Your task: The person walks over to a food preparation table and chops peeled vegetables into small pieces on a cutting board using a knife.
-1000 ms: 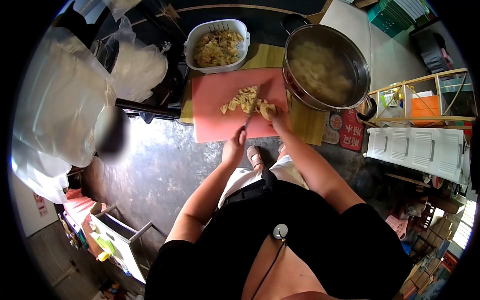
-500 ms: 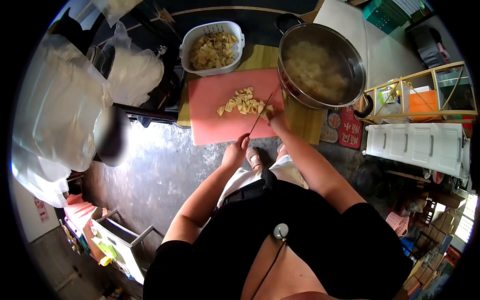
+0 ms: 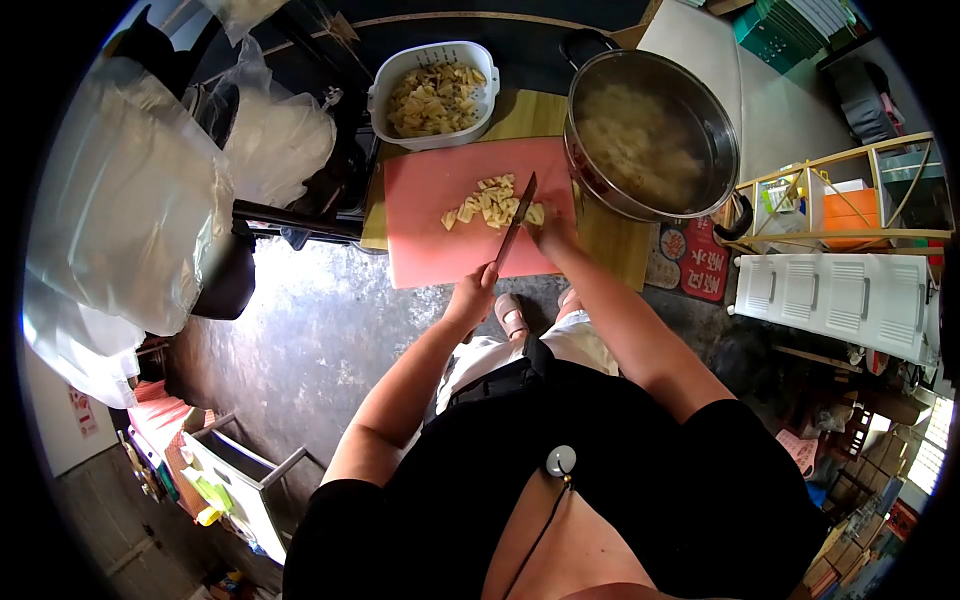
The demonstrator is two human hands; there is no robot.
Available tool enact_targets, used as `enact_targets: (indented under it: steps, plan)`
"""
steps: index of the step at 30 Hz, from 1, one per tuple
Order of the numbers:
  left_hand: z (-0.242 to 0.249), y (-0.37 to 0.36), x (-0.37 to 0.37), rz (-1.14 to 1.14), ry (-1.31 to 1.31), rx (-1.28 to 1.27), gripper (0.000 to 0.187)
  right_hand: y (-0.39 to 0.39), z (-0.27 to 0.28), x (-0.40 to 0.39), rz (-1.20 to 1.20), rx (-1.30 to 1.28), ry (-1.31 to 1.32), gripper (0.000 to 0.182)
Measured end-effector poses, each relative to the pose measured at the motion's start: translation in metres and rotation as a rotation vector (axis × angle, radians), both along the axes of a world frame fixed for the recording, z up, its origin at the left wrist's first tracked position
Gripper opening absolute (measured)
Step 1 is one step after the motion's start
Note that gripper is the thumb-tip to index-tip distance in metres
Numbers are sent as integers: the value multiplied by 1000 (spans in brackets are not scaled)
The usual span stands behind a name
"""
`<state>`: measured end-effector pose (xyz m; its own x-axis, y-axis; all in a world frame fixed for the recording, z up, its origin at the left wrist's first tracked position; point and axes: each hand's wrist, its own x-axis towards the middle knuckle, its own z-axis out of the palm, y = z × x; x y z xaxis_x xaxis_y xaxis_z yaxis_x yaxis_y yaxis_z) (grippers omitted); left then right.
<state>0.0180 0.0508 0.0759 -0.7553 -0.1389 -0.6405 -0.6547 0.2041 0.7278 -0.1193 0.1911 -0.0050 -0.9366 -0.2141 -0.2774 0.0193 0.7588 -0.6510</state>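
Observation:
My left hand [image 3: 474, 297] grips the handle of a knife [image 3: 516, 222], whose dark blade points up and slightly right across the pink cutting board [image 3: 420, 190]. Pale chopped pieces [image 3: 492, 203] lie in a loose pile around the blade, mostly left of it. Just right of the blade is my right hand [image 3: 553, 238], fingers curled in beside a few pale pieces at the pile's right end. What those fingers hold, if anything, is too dark and small to make out.
Behind the board, a white basket [image 3: 488, 105] holds more cut pieces. A large steel pot [image 3: 734, 165] with cloudy liquid and pale contents stands at the right. Wooden tabletop [image 3: 612, 245] shows under the board. Plastic bags [image 3: 130, 190] hang at the left; white drawers [image 3: 835, 298] stand far right.
The blade has swung left, from beside my right hand to over the pile, and now shows more of its flat side. My right hand has moved slightly down and right from the pieces.

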Motion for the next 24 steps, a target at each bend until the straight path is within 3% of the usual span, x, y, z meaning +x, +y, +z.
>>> enact_targets:
  steps: [2,5,6,9,10,13,15,20,21,24]
  plan:
    - [-2,-2,1,-30,-10,-34,39,-6,20,4,8,127,-20,40]
    - [-15,7,7,-216,290,-591,39,-14,2,9,-187,-7,-169,50]
    - [0,10,2,-138,155,-455,38,-12,11,10,-176,-23,-209,48]
    - [-16,0,5,14,296,-351,39,0,-20,12,-139,-273,-97,45]
    - [-16,-5,6,76,196,-249,40,5,-17,12,-144,-368,-118,45]
    - [0,-15,2,272,7,100,40,20,-6,11,-220,-645,-390,46]
    - [6,-15,2,216,104,107,41,24,-17,10,-273,-741,-516,44]
    - [16,1,9,66,216,53,41,23,-42,5,-279,-691,-484,38]
    - [-1,-1,8,48,46,140,39,20,-42,7,-307,-653,-464,36]
    - [-12,-4,5,0,16,98,38,14,-32,13,-271,-529,-244,36]
